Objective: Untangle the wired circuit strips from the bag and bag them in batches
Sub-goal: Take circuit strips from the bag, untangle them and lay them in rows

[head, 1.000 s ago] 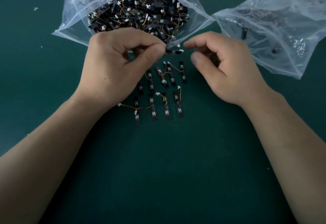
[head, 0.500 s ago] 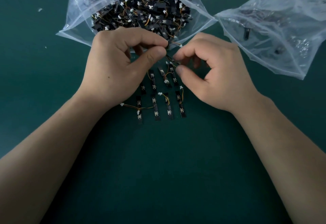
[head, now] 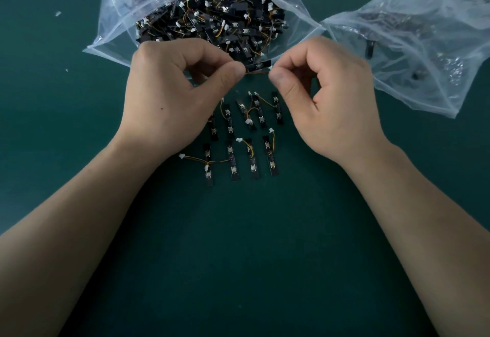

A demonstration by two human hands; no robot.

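A clear plastic bag (head: 116,26) lies open at the top centre, packed with a tangle of black wired circuit strips (head: 212,24). Just in front of its mouth, one black strip (head: 258,66) with an orange wire is held level between my hands. My left hand (head: 175,92) pinches its left end between thumb and forefinger. My right hand (head: 326,98) pinches its right end at the white connector. Below my hands, several separated strips (head: 242,140) lie in two rows on the green mat.
A second clear bag (head: 413,53) lies at the upper right, nearly empty, with a few dark pieces inside. Small white scraps (head: 57,13) sit on the mat at the upper left. The dark green mat (head: 244,257) spreads toward me between my forearms.
My right hand has lifted from the laid-out rows and taken the strip's right end. The strip now stretches level between both hands, a little nearer the bag's mouth.
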